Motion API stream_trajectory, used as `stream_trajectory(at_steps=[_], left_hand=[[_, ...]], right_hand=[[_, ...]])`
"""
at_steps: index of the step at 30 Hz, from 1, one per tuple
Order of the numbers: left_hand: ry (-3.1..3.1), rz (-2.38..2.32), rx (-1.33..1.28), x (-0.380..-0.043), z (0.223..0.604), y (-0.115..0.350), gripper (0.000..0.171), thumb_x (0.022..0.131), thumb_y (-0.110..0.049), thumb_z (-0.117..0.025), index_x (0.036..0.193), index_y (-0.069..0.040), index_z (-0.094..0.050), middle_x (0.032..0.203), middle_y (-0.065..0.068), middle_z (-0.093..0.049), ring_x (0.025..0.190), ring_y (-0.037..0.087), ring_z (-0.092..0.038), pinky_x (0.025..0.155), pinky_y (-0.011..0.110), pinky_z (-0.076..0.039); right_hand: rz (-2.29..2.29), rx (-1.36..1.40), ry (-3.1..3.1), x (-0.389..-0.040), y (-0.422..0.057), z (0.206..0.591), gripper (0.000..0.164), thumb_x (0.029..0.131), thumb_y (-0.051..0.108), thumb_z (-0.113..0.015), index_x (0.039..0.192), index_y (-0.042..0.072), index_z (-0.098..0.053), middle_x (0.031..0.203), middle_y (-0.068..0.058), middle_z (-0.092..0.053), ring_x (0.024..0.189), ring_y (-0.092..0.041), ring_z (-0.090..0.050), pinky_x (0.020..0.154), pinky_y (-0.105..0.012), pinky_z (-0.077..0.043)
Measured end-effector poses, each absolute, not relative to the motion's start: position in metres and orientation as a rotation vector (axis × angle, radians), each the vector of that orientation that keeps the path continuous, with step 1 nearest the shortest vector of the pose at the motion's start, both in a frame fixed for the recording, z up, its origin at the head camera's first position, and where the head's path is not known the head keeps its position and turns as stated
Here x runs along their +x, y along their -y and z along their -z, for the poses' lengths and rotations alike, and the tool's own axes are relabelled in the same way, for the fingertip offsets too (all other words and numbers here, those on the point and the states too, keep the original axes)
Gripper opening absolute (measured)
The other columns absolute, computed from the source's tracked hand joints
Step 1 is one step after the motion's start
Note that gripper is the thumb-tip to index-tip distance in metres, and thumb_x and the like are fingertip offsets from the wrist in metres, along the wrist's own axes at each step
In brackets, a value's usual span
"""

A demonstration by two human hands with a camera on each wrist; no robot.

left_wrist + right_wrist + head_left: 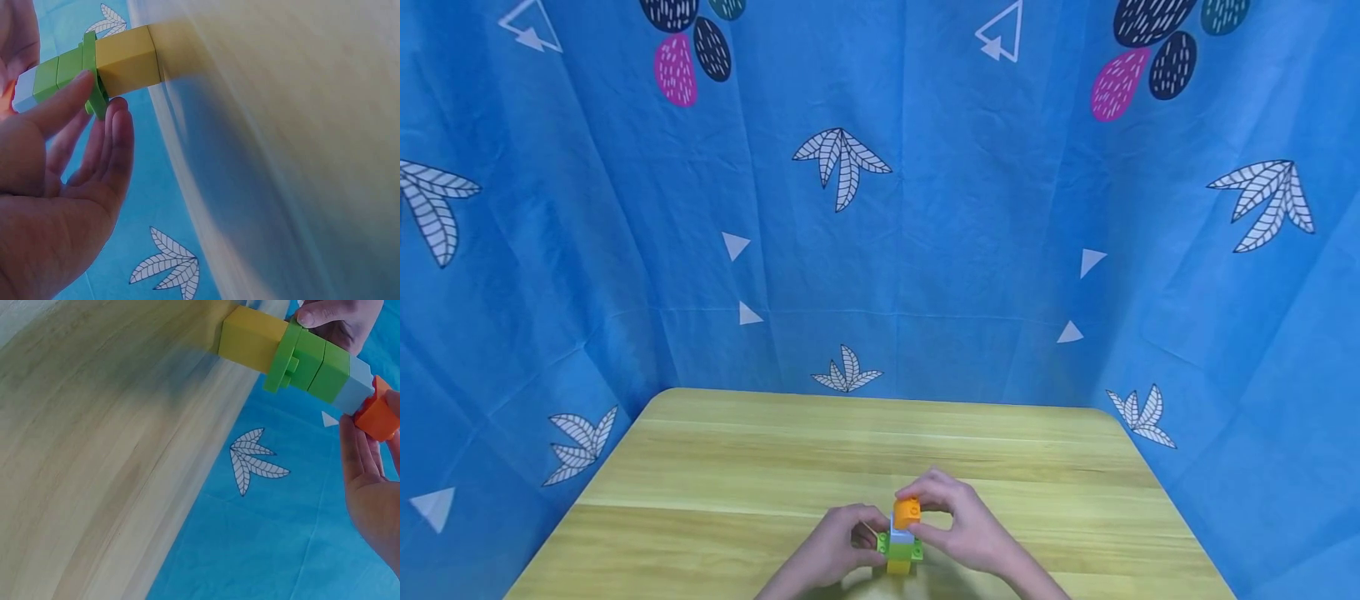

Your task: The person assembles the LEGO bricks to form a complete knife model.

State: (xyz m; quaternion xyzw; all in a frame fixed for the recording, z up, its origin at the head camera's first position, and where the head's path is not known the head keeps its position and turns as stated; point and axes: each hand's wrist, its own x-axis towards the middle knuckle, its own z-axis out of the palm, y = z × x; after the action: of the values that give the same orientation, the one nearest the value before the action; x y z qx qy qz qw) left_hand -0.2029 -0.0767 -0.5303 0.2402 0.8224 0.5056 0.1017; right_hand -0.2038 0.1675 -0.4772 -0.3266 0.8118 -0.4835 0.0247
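A small tower of toy building bricks stands on the table. Its base is a yellow brick, topped by a wide flat green piece with studs at its ends. Two green bricks and a light blue brick follow upward. My left hand pinches the wide green piece, thumb on one side and fingertips on the other. At the top, my right hand pinches an orange brick between thumb and fingers. The orange brick looks tilted against the light blue one; whether they are joined I cannot tell.
The wood-grain table has rounded far corners and extends beyond both hands. Blue cloth printed with leaves and triangles hangs behind it and along both sides.
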Motion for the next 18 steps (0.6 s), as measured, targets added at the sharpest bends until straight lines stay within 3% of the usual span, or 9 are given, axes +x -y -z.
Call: stream_trajectory(at_steps=[4, 18], left_hand=[[-2.427, -1.497, 0.7, -0.2021, 0.5299, 0.0763, 0.034, 0.079, -0.003, -0.085, 0.108, -0.013, -0.074, 0.108, -0.002, -0.073, 0.084, 0.003, -0.064, 0.077, 0.018, -0.057], [-2.417, -1.507, 0.714, -0.2027, 0.5301, 0.0762, 0.033, 0.079, -0.003, -0.085, 0.108, -0.013, -0.074, 0.109, -0.001, -0.073, 0.085, 0.004, -0.066, 0.077, 0.017, -0.057]], right_hand=[[1.483, -1.028, -2.517, -0.2042, -0.1674, 0.4794, 0.031, 0.095, 0.02, -0.076, 0.125, 0.025, -0.07, 0.111, 0.002, -0.065, 0.105, -0.016, -0.071, 0.094, -0.042, -0.062], [1.426, -1.063, -2.555, -0.2024, -0.1665, 0.4815, 0.033, 0.094, 0.017, -0.077, 0.125, 0.027, -0.07, 0.111, 0.007, -0.064, 0.105, -0.011, -0.07, 0.094, -0.04, -0.062]])
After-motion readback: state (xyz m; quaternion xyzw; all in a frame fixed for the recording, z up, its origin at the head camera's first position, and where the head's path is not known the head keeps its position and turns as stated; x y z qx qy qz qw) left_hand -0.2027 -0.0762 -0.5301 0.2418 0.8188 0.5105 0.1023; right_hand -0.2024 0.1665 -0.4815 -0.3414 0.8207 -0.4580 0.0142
